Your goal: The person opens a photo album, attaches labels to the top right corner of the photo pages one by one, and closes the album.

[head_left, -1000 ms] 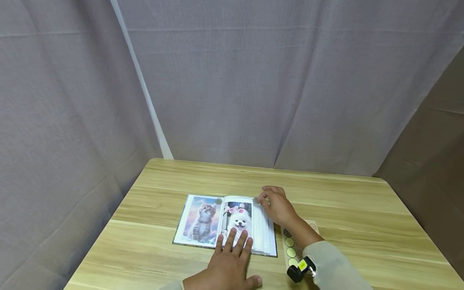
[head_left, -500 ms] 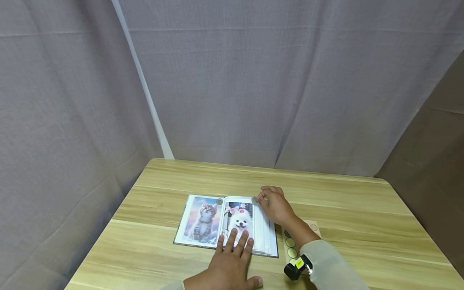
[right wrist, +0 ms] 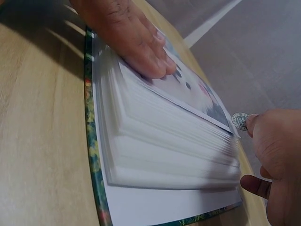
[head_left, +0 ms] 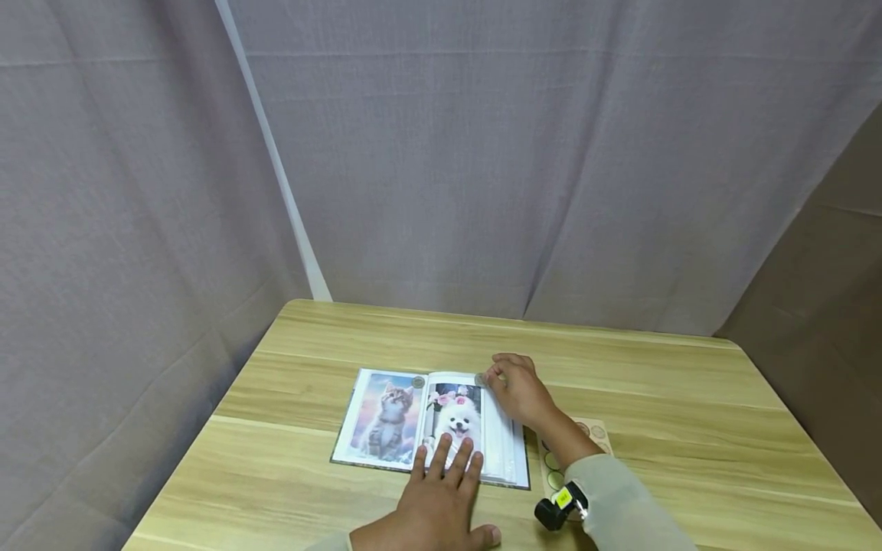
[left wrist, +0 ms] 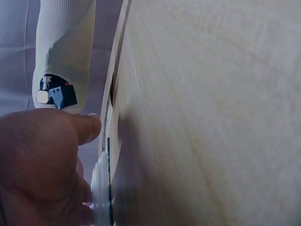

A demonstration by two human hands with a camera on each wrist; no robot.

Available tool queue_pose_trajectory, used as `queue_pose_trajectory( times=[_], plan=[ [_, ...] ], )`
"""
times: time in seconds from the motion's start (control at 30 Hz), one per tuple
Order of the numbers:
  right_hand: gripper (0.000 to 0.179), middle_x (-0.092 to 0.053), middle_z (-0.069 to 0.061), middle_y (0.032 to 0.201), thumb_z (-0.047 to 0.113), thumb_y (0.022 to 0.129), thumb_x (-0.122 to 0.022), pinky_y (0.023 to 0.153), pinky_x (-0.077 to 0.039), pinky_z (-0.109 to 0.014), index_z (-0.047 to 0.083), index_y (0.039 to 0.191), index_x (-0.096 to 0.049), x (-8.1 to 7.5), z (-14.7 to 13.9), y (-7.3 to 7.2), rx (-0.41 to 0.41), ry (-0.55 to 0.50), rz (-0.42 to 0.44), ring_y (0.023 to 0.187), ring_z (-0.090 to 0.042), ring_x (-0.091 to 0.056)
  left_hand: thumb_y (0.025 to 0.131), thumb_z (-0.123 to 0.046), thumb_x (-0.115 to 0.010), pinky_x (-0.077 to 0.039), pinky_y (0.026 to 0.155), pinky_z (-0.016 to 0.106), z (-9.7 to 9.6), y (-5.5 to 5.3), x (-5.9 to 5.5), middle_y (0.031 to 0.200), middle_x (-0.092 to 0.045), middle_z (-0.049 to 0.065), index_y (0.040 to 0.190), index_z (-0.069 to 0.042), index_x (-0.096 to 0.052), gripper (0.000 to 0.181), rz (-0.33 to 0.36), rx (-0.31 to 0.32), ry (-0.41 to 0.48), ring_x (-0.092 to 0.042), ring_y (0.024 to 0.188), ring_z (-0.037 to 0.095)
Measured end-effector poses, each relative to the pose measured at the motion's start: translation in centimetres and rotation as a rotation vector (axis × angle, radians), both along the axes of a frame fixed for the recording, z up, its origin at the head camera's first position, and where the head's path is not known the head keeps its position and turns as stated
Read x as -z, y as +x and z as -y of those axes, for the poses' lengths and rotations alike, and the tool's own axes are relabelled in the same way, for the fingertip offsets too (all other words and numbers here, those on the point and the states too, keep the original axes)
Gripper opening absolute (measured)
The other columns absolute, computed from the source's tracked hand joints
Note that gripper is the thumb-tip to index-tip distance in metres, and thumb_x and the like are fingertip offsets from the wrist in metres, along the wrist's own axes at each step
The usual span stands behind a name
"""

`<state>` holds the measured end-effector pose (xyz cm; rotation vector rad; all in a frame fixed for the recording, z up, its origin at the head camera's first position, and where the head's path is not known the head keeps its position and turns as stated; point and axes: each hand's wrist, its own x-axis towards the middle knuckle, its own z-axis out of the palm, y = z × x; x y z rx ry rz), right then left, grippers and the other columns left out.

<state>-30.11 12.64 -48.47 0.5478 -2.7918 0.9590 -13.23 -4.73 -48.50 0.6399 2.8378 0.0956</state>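
An open photo album (head_left: 510, 476) lies on the table, a kitten photo (head_left: 387, 421) on its left page and a white dog photo (head_left: 458, 419) on its right. My left hand (head_left: 441, 497) rests with spread fingers on the lower part of the dog photo. At that photo's upper right corner, my right hand (head_left: 520, 390) pinches a small round sticker (right wrist: 239, 120) by its edge, which shows dark print in the right wrist view. A similar round sticker (head_left: 418, 382) sits at the kitten photo's upper right corner.
A tan sheet of round stickers (head_left: 599, 433) lies right of the album, partly under my right forearm. The wooden table (head_left: 289, 444) is bordered by grey curtains (head_left: 427, 168). Many clear album sleeves (right wrist: 155, 141) are stacked beneath the dog photo.
My right hand has shifted slightly left with the round sticker, bringing it closer to the dog photo's upper corner. My left hand has stayed in place on the page.
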Motion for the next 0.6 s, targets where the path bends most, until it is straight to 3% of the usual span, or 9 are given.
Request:
queue_pose_trajectory(
  times=[0.6],
  plan=[
    [0.018,-0.059,-0.016,0.140,0.021,0.103,-0.063,0.114,-0.035,-0.052,0.011,0.089,-0.069,0.35,0.51,-0.31,0.009,0.024,0.012,0.138,-0.036,-0.041,0.089,-0.085,-0.039,-0.016,0.119,0.064,0.13,-0.23,0.25,0.170,-0.010,0.002,0.165,-0.022,-0.019,0.101,0.024,0.002,0.010,-0.003,0.155,0.035]
  ],
)
